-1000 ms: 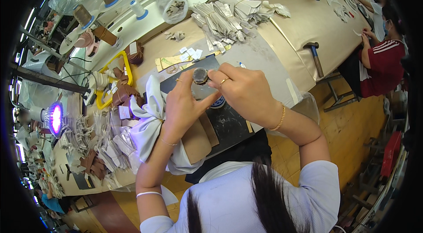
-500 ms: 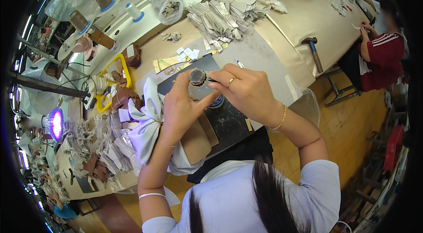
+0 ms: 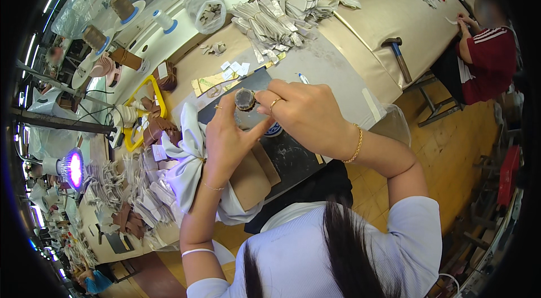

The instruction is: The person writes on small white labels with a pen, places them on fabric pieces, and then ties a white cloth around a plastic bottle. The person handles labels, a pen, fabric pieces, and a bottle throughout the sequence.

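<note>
Over the work surface, my left hand [image 3: 226,139] is closed round a small container with a dark, round, worn top [image 3: 244,99]. The container's lower part is mostly hidden by my fingers. My right hand [image 3: 309,115] is closed in a pinch, its fingertips right beside that top; what they grip is too small to make out. Below both hands lies a black board [image 3: 290,154], with a blue and white round thing [image 3: 274,129] partly showing on it. Pale cloth [image 3: 185,171] is bunched next to my left wrist, and a brown board [image 3: 252,184] lies beside it.
Bundled pale strips [image 3: 276,19] lie ahead, with a hammer [image 3: 399,58] to the right. At left are a yellow basket [image 3: 163,98], thread cones [image 3: 122,7], more strips [image 3: 147,193] and a lit lamp [image 3: 73,168]. Another person [image 3: 487,67] sits at far right.
My head view has shifted slightly. Both hands keep close together at the container; my right hand has turned a little, and the dark bit at its fingertips shows less.
</note>
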`<state>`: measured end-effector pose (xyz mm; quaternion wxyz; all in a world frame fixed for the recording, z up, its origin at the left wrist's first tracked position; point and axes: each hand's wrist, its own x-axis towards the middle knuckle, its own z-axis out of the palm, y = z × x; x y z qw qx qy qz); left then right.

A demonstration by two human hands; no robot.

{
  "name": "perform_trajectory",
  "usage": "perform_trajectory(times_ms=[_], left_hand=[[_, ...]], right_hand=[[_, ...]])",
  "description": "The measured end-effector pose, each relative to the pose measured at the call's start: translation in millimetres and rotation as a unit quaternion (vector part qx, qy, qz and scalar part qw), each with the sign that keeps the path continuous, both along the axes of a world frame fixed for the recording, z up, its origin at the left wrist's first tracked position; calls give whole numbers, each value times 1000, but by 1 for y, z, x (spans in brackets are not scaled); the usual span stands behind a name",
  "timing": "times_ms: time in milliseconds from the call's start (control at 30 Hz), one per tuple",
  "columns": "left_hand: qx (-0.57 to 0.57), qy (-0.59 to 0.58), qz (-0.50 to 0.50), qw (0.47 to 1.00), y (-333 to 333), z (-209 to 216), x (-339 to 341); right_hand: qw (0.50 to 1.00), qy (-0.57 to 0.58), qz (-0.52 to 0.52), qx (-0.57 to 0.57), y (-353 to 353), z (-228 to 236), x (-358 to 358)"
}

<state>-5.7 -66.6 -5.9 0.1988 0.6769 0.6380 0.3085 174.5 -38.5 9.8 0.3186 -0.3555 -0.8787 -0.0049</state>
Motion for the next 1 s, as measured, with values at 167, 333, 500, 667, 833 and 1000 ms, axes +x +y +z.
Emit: perform_trajectory(times_ms=[167,333,500,667,833,1000], left_hand=[[101,21,-39,994,1,-12,-4],[45,29,-25,998,0,-5,-1],[60,15,-30,998,-2,-7,-1],[75,12,-24,997,1,-10,-1],[74,12,-25,997,0,-11,-3],[38,-1,-20,999,-1,-8,-2]], right_hand=[[1000,-13,2,-9,-4,6,0],[1000,11,15,-19,0,2,1],[999,45,20,-17,0,-6,3],[997,73,4,10,0,-3,5],[999,48,12,16,3,-9,2],[999,21,7,31,-2,-3,2]])
